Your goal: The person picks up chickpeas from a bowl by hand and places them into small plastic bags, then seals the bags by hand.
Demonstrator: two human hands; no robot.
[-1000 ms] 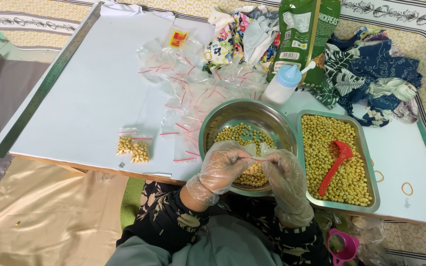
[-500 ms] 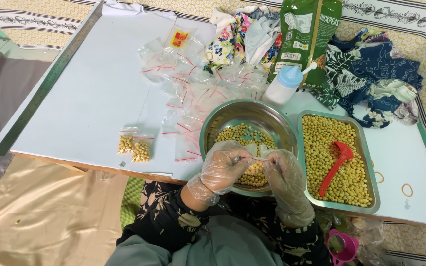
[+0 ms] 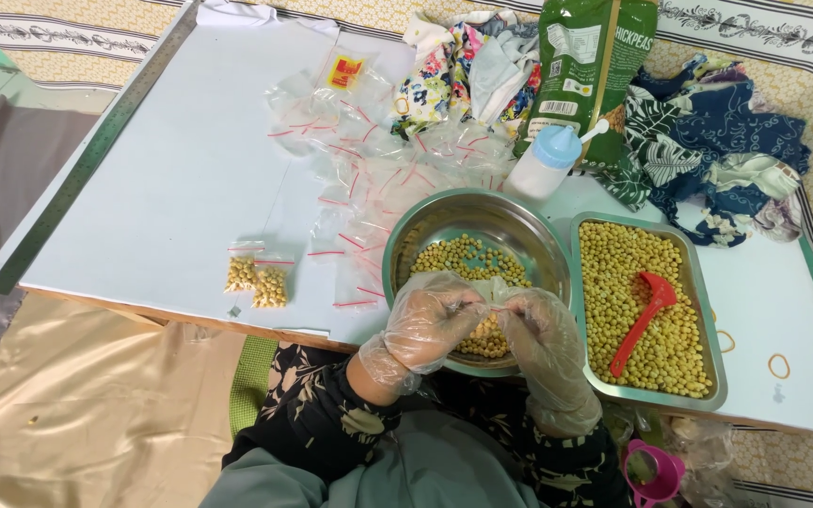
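Left: two filled small clear zip bags of yellow chickpeas (image 3: 256,280) on pale worktop (image 3: 181,179). Centre, near edge: gloved left hand (image 3: 428,320) and gloved right hand (image 3: 540,331) both pinching one small clear red-striped zip bag (image 3: 489,303), long axis left-right between grips, above round steel bowl (image 3: 425,230).

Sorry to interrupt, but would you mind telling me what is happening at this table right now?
A person wearing clear plastic gloves holds a small clear zip bag between the left hand and right hand, over a round steel bowl of chickpeas. Beside it, a rectangular tray holds more chickpeas and a red scoop. Two filled bags lie to the left, and empty bags are scattered behind the bowl.
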